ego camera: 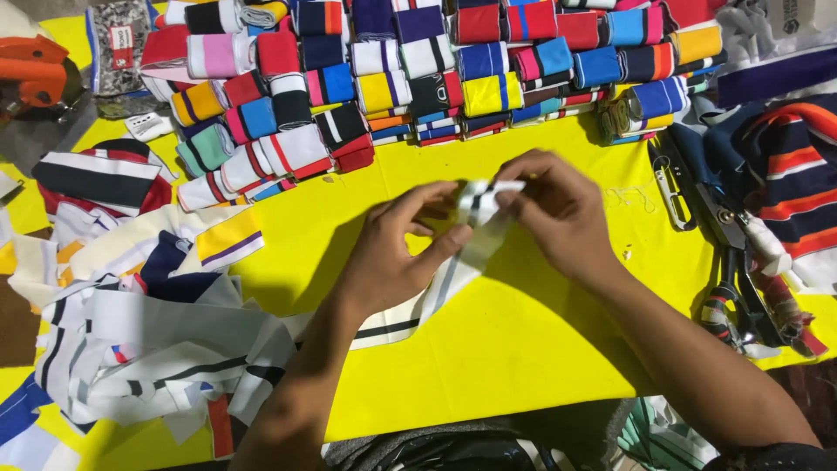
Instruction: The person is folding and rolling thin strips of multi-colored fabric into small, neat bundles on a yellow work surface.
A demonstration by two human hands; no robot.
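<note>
My left hand and right hand pinch the white ribbed knit strip with black stripes above the yellow counter, its long axis trailing down-left from my fingers.

My bench in garment workshop: yellow table, rows of folded striped knit bands, loose strip heap, scissors, thread snips.

A bright yellow cloth covers the worktable you face, evenly lit; beyond your hands, rolled striped fabric bands stack in rows, orange tool far left.
</note>
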